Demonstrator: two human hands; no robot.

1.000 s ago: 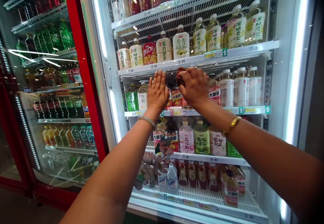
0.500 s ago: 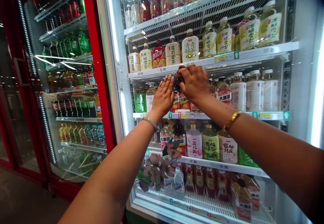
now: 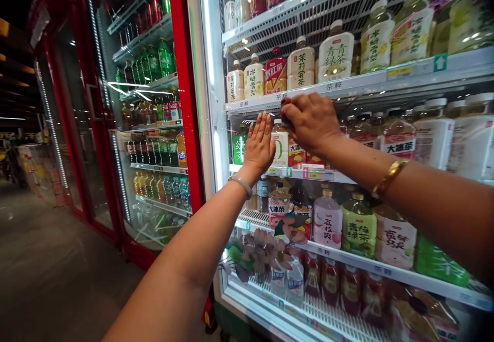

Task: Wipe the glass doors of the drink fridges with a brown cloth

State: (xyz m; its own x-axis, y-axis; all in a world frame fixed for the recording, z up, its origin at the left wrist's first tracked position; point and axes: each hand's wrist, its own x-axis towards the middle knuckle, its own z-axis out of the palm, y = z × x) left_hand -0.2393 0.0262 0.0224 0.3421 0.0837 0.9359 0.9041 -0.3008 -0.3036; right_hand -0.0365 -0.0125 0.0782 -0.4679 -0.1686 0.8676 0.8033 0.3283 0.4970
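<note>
My left hand lies flat, fingers stretched upward, against what looks like the glass door of a drinks cooler. To its right is my right hand, with its fingers curled and pressed together. A dark patch shows at those fingertips; whether it is a held thing or a reflection I cannot make out. Behind the glass, the hands cover part of a shelf with a green-labelled bottle, a white-labelled bottle and red-labelled iced tea bottles. A flower decoration shows low on the glass.
Left of this cooler stands a red-framed cooler with cans and bottles on its shelves. A grey floor runs along the left. Upper shelves carry large tea bottles; lower ones hold pink and green bottles.
My view has turned left and moved closer, so the shelves appear further right. Both hands stay near the same shelf, left one flat, right one curled.
</note>
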